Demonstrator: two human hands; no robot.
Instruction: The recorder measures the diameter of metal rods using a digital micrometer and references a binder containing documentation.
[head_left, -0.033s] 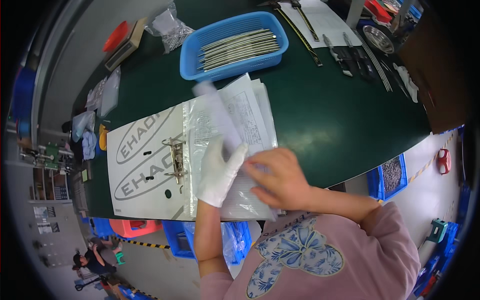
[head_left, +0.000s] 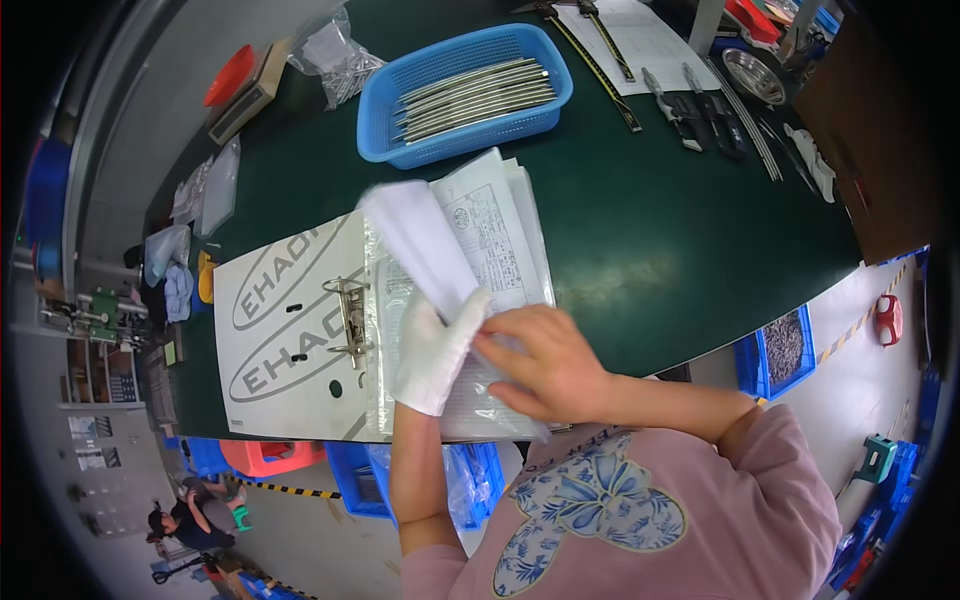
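An open lever-arch binder (head_left: pixel 295 330) lies on the green table, its metal ring mechanism (head_left: pixel 347 315) showing on the left cover. On its right side are clear plastic sleeves with printed sheets (head_left: pixel 490 235). My left hand (head_left: pixel 435 345), in a white glove, is closed on a folded white paper (head_left: pixel 420 235) that rises slantwise over the sleeves. My bare right hand (head_left: pixel 545 362) meets it at the paper's lower end, thumb and fingers pinched there. What those right fingertips grip is partly hidden.
Behind the binder stands a blue plastic basket (head_left: pixel 465 95) of metal rods. Calipers (head_left: pixel 600 75), a paper sheet, knives (head_left: pixel 690 110) and a metal bowl (head_left: pixel 753 77) lie at the far right. Plastic bags (head_left: pixel 335 55) sit at the far left. Blue bins (head_left: pixel 775 355) stand below the table.
The folded paper has swung left and shows a broader face, uncovering more of the printed sheet. My right hand has shifted slightly left, toward the gloved hand.
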